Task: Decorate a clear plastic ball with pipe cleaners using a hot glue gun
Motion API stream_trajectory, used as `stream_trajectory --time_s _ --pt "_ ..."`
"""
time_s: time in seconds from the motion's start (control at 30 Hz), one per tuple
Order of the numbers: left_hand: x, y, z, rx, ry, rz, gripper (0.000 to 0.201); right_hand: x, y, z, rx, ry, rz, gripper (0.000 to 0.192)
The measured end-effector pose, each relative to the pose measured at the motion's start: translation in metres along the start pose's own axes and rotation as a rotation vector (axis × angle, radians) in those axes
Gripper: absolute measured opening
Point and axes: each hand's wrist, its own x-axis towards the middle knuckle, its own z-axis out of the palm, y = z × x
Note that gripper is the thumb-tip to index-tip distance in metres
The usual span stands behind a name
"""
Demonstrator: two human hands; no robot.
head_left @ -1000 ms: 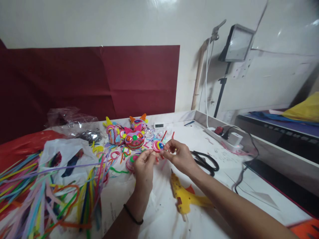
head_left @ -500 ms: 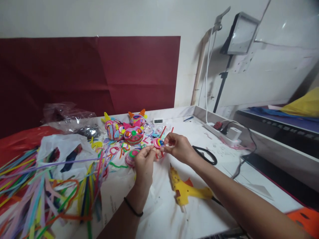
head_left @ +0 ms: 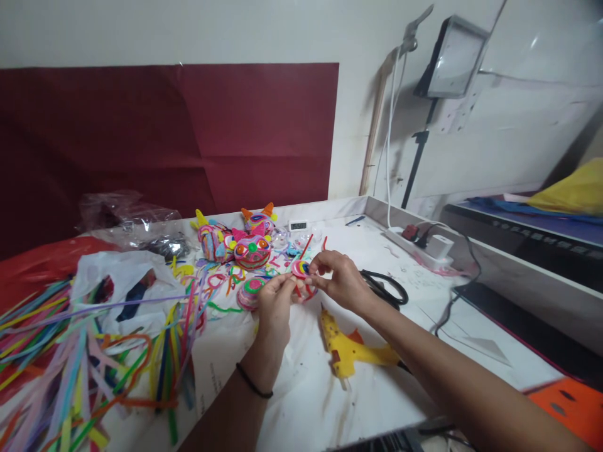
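Between my hands is a small round piece of coiled pipe cleaner (head_left: 298, 269), with pink, yellow and blue rings. My left hand (head_left: 274, 304) pinches its lower left side. From the right, the fingertips of my right hand (head_left: 340, 280) close on its blue edge. Red pipe cleaner strips (head_left: 306, 247) show just behind the piece. Left of my left hand lies a pink and green coiled disc (head_left: 249, 293). Below my right hand, a yellow glue gun (head_left: 346, 353) rests on its side. Beyond my hands sit several colourful animal heads (head_left: 253, 252) with ears and round eyes.
Loose pipe cleaners (head_left: 70, 376) and a white plastic bag (head_left: 89, 276) cover the left side. Black-handled scissors (head_left: 400, 290) lie right of my right hand. A power strip (head_left: 419, 248) with cables runs along the right edge. A small digital display (head_left: 298, 226) stands at the back.
My hands stay on the coiled piece, with only slight finger movement. The whole view has shifted a little; the things on the table have not visibly moved.
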Motion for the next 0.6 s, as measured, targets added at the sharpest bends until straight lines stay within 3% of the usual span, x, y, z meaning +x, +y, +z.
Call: stream_trajectory --time_s 0.6 --pt "0.001 -0.002 0.000 -0.001 0.048 -0.005 0.014 -0.014 -0.009 0.003 -0.058 0.052 0.037 0.013"
